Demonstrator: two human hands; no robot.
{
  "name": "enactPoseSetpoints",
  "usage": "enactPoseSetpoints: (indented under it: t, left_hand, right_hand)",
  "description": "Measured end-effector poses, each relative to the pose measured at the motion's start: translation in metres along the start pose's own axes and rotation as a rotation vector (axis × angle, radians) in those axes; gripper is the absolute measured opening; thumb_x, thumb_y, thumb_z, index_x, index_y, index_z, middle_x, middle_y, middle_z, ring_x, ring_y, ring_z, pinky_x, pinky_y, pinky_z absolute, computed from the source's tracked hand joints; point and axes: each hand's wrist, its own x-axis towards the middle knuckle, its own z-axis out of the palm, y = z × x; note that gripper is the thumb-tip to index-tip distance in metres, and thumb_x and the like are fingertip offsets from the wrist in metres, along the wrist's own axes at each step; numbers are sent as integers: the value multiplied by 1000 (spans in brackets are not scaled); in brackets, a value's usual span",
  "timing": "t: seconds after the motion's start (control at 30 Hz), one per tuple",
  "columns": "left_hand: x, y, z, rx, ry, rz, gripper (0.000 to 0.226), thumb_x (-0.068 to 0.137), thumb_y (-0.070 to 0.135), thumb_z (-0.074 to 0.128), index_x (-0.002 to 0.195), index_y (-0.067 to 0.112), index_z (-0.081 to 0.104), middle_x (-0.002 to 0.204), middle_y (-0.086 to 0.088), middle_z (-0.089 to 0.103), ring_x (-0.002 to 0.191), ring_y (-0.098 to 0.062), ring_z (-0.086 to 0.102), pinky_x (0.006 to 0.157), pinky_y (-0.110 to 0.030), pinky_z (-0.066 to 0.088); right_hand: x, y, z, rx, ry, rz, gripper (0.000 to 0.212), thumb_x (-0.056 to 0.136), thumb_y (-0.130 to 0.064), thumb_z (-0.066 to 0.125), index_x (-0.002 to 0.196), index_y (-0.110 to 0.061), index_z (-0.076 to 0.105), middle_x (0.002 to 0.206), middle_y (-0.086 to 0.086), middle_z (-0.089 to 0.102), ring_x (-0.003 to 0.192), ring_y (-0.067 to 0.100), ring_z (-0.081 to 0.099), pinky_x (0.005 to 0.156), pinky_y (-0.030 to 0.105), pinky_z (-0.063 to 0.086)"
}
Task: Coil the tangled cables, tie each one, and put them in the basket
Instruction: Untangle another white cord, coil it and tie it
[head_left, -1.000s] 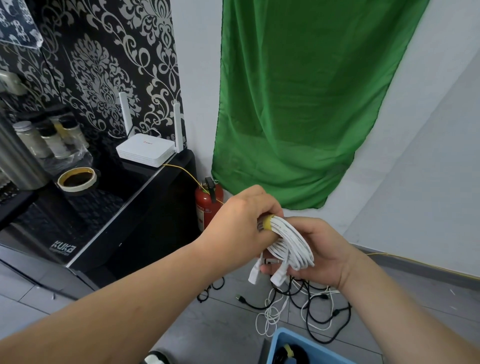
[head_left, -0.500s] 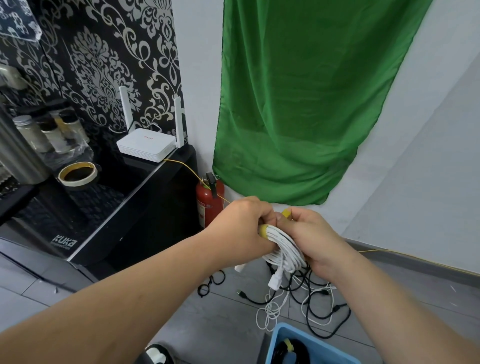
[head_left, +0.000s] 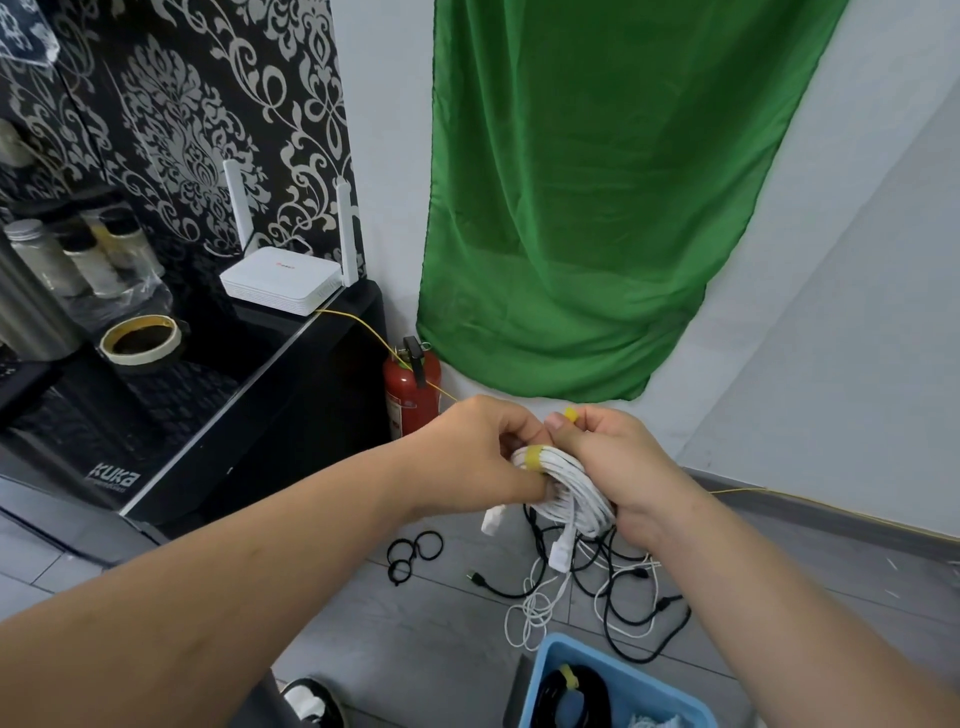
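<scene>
Gripping white coil (head_left: 571, 491) in left hand (head_left: 480, 457); pinching yellow tie (head_left: 535, 458) end above coil with right hand (head_left: 615, 467); basket (head_left: 639, 680) below, nearer right hand.

Both hands hold a coiled white cable (head_left: 569, 491) above the floor. The left hand (head_left: 480, 457) grips the coil where a yellow tie (head_left: 535, 457) wraps it, and the right hand (head_left: 613, 462) pinches the tie's free end. Below lie tangled black and white cables (head_left: 613, 597) and black rings (head_left: 413, 553). A blue basket (head_left: 623, 675) holds a tied black cable (head_left: 571, 693). A red fire extinguisher (head_left: 410, 387) stands by a green cloth (head_left: 587, 197).
</scene>
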Motion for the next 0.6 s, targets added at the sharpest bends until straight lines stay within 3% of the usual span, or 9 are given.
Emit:
enactPoseSetpoints:
  t: [0.07, 0.13, 0.2, 0.23, 0.3, 0.37, 0.47, 0.6]
  left_hand:
    - [0, -3, -3, -35, -12, -15, 19, 80, 29, 82, 97, 23, 76, 98, -6, 77, 85, -20, 71, 88, -44, 57]
    - [-2, -6, -3, -31, -36, -3, 29, 81, 44, 77, 102, 24, 75, 104, -9, 76, 100, -31, 71, 99, -51, 55]
    - [-2, -10, -2, 12, -53, 29, 34, 83, 52, 73, 102, 24, 73, 101, -13, 72, 89, -31, 69, 91, -49, 57]
    - [-2, -11, -1, 35, -59, 52, 29, 86, 50, 73, 100, 24, 73, 94, -12, 71, 78, -24, 64, 82, -45, 56]
    - [-2, -12, 0, 79, -37, 90, 15, 93, 36, 74, 98, 22, 74, 71, 8, 65, 62, -7, 51, 65, -26, 46]
    - [-1, -13, 3, 122, 4, 112, 10, 93, 28, 75, 100, 22, 76, 58, 19, 57, 51, -2, 44, 58, -18, 39]
    - [1, -15, 8, 164, 50, 141, 13, 94, 28, 74, 106, 27, 79, 54, 18, 56, 48, -6, 41, 53, -22, 38]
    - [2, -15, 11, 165, 80, 184, 21, 96, 29, 70, 114, 35, 78, 76, -3, 71, 65, -31, 56, 61, -41, 50]
  right_hand:
    - [0, -1, -3, 22, -15, 8, 25, 99, -21, 67, 75, -14, 66, 75, 15, 69, 70, 26, 63, 74, 44, 54]
    - [-1, -2, -4, 32, -34, 15, 22, 98, -21, 69, 79, -12, 69, 76, 14, 71, 70, 27, 65, 76, 45, 57]
    - [-1, -2, -5, 38, -47, 37, 18, 95, -20, 73, 81, -9, 69, 75, 15, 72, 69, 28, 66, 77, 47, 58]
    - [-1, -3, -6, 44, -51, 54, 17, 93, -20, 75, 82, -8, 69, 74, 16, 71, 67, 28, 66, 76, 47, 58]
    - [-1, -4, -9, 24, -58, 83, 17, 91, -21, 77, 85, -7, 69, 72, 15, 70, 60, 25, 64, 65, 41, 57]
    - [-1, -4, -10, -19, -53, 93, 18, 92, -22, 77, 87, -8, 67, 66, 10, 69, 51, 19, 61, 50, 27, 51]
    - [-1, -6, -10, -6, -18, 100, 19, 94, -21, 75, 83, -9, 64, 60, 6, 67, 43, 14, 58, 40, 20, 43]
    - [-2, -11, -15, -7, 10, 52, 24, 92, -22, 76, 76, -12, 62, 59, 6, 66, 45, 16, 58, 44, 23, 44]
